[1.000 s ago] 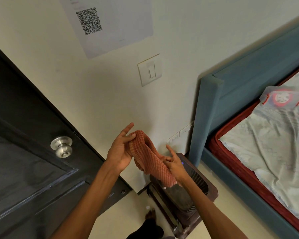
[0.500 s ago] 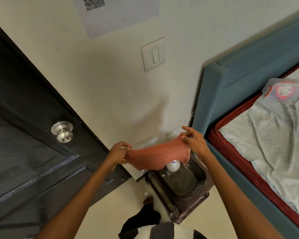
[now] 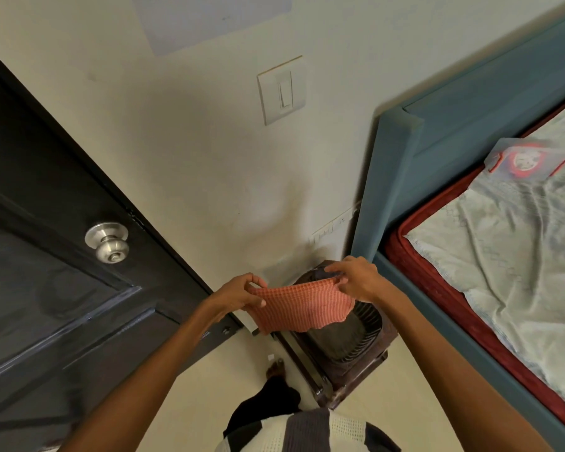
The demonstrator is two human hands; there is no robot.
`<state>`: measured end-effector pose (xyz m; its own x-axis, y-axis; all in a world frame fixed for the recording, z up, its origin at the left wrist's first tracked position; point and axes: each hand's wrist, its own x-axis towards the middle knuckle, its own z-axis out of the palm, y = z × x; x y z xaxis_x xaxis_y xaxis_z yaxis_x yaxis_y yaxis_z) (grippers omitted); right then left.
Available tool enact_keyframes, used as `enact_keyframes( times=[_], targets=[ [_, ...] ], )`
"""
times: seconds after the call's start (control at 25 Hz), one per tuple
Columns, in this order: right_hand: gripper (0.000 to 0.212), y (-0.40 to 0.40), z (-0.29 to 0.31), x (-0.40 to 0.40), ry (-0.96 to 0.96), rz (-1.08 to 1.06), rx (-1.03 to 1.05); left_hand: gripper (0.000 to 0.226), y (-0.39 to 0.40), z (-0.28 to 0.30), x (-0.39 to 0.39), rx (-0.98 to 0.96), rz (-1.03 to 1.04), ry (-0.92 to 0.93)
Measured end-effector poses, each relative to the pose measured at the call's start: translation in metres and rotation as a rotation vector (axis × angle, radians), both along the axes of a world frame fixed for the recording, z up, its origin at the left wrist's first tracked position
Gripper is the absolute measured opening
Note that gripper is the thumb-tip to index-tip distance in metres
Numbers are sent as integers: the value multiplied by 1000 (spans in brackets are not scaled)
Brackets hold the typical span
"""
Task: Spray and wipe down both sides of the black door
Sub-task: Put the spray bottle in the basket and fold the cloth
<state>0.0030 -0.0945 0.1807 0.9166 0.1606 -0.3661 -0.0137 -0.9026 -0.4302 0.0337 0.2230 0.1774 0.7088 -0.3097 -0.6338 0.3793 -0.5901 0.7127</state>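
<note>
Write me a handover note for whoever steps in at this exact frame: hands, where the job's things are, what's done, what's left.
Left hand: pinches the left top corner of the orange cloth.
Right hand: pinches the right top corner; the cloth hangs spread between both hands, above the brown basket on the floor.
Black door: to the left, with its silver knob; neither hand touches it.
Spray bottle: not visible in this view.
Done: cloth picked up and opened out. No sign of wiping on the door.
Left: spray and wipe this side, then the other side.

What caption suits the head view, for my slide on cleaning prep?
Left hand and right hand stretch an orange cloth beside the black door.
</note>
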Motion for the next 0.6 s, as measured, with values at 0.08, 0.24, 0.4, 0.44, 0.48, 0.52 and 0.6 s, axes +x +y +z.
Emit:
enact_keyframes(
  times=[0.08,0.24,0.4,0.44,0.48,0.52,0.6],
  targets=[
    [48,0,-11,-5,-62,58,-152,31,-5,-7,-3,80,-31,-74],
    [18,-9,-29,-12,-272,-9,-212,5,-6,-21,-8,264,-91,-298],
    [15,-29,-41,-15,-358,-196,-87,6,1,-25,-21,249,-52,-566],
    [15,-36,-44,-16,-297,-245,14,5,3,-24,-27,187,-19,-572],
    [14,-41,-46,-19,-219,-303,151,6,5,-25,-33,127,9,-543],
    [12,-45,-47,-23,-149,-377,307,7,6,-27,-41,77,41,-488],
    [14,-48,-46,-33,-80,-540,580,9,3,-29,-58,-27,128,-389]
  ],
)
